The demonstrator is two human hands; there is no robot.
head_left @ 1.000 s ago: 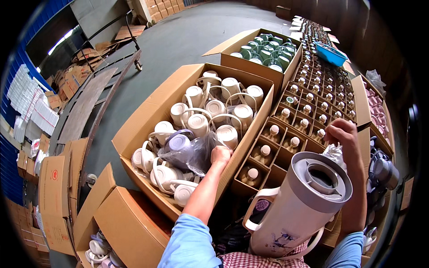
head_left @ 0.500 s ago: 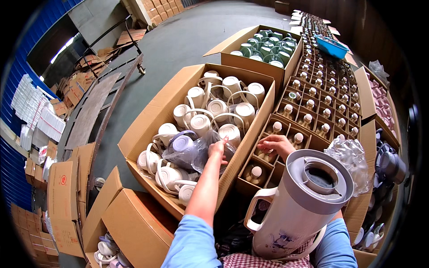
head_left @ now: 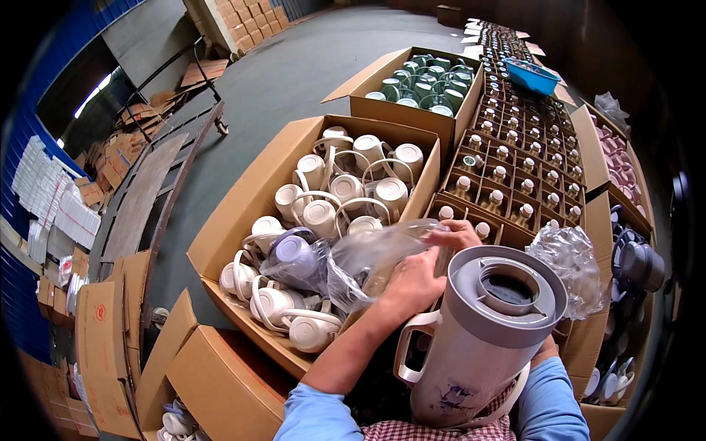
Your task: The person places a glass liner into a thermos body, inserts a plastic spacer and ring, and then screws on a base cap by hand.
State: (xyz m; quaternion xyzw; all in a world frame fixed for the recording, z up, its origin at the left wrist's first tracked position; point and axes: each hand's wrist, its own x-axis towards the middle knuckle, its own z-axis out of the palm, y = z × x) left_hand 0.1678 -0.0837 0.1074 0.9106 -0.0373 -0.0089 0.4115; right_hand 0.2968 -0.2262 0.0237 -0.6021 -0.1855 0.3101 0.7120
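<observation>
A clear plastic bag (head_left: 379,257) stretches from the box up to my hands. My left hand (head_left: 418,278) is closed on its edge, and my right hand (head_left: 460,235) pinches the same bag just beyond, its fingers slightly blurred. Part of the bag lies over a lilac plastic piece (head_left: 296,253) among white cup-like pieces with looped handles (head_left: 346,189). They fill an open cardboard box (head_left: 243,198) at the left. A white thermos jug body (head_left: 471,360) with a grey collar and open mouth stands at my lap, hiding part of my right forearm.
Divided cartons of capped bottle-like inserts (head_left: 522,180) run away to the right, with a blue basin (head_left: 531,76) on top. Crumpled clear plastic (head_left: 566,268) lies beside the jug. A box of green pieces (head_left: 423,84) stands behind; a flat trolley (head_left: 151,191) stands left.
My left hand has moved right out of the box, drawing the plastic bag up with it. My right hand has come to the bag from above the bottle carton.
</observation>
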